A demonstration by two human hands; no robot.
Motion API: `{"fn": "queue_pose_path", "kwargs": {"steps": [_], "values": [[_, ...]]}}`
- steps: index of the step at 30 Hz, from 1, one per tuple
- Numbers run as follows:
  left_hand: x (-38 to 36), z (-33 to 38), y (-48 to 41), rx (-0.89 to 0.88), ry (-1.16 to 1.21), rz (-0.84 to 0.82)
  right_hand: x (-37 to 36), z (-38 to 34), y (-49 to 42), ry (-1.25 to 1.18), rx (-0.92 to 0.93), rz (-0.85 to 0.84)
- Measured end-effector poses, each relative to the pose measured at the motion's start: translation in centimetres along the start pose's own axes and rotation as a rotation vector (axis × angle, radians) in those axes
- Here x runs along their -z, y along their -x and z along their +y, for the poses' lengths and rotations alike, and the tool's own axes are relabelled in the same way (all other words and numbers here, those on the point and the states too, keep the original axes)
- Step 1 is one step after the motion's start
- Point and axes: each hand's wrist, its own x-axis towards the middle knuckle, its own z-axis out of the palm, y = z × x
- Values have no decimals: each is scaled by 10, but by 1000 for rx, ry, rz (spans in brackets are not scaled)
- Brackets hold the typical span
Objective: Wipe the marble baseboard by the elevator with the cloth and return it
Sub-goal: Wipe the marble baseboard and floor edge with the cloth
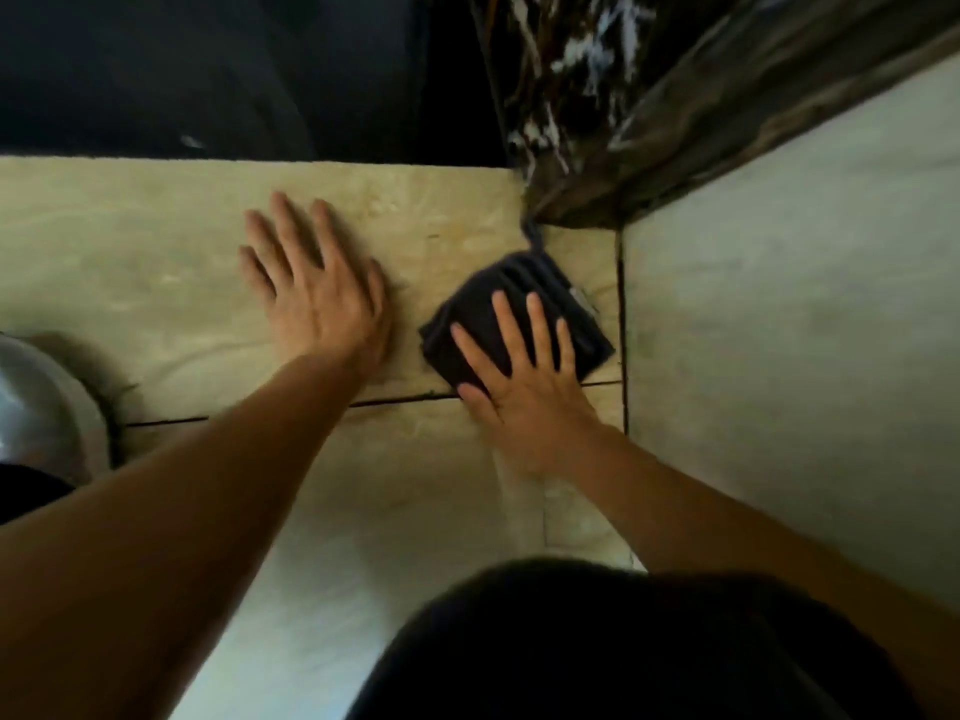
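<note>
- The cloth (514,314) is a dark, folded square lying flat on the pale stone floor (156,252), right of centre, close to the corner where the dark veined marble baseboard (587,148) meets the floor.
- One thin tail of the cloth trails from its far edge toward the foot of the marble; whether it touches the stone cannot be told.
- The right hand (524,387) lies palm down on the near half of the cloth, fingers spread and flat, pressing rather than gripping; nothing is pinched between them.
- The left hand (317,288) rests flat on the bare floor to the left, fingers splayed, holding nothing and apart from the cloth. It looks to be propping the body.
- The two hands are well apart, a strip of floor between them.
- A rounded metal object (36,402) sits at the left edge, only partly in view.
- The cloth looks soft, light and limp, in several layers; it should slide readily on smooth stone under a flat palm, but the folds may slip apart or bunch if pushed from one edge.
- To lift it to the baseboard, the likely best hold is across the folded stack, thumb beneath and fingers on top, so that the layers stay together and the loose tail does not drag.
</note>
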Motion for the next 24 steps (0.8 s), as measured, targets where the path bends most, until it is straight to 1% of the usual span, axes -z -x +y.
{"fn": "queue_pose_path", "kwargs": {"steps": [1,3,6,8,9,10,12,14,15,17,18,20,22,24], "values": [[-3,11,10,-13,11,-20,-3,14,14,-9,-76,-28],[-5,26,14,22,13,-41,6,33,1,-71,-201,-43],[-3,43,8,102,7,-74,28,47,-39,-166,-303,-55],[-8,47,5,120,-3,-68,26,46,-46,-166,-314,5],[-10,47,7,108,-11,-63,19,40,-39,-149,-325,78],[-14,45,10,79,-20,-60,8,29,-22,-138,-346,135],[-19,40,15,17,-39,-57,-18,-1,23,-164,-377,182],[-23,37,19,5,-47,-47,-35,-18,53,-179,-407,131],[-24,37,18,9,-57,-39,-30,-14,44,-203,-402,121],[-23,38,19,10,-66,-42,-5,5,-6,-242,-432,147],[-23,38,20,2,-61,-49,14,15,-31,-288,-468,123],[-23,38,18,1,-57,-47,22,20,-54,-332,-524,127],[-17,40,18,18,-39,-66,8,1,-27,-302,-501,172],[-12,42,17,33,-16,-72,-1,-11,-7,-235,-449,125]]}}
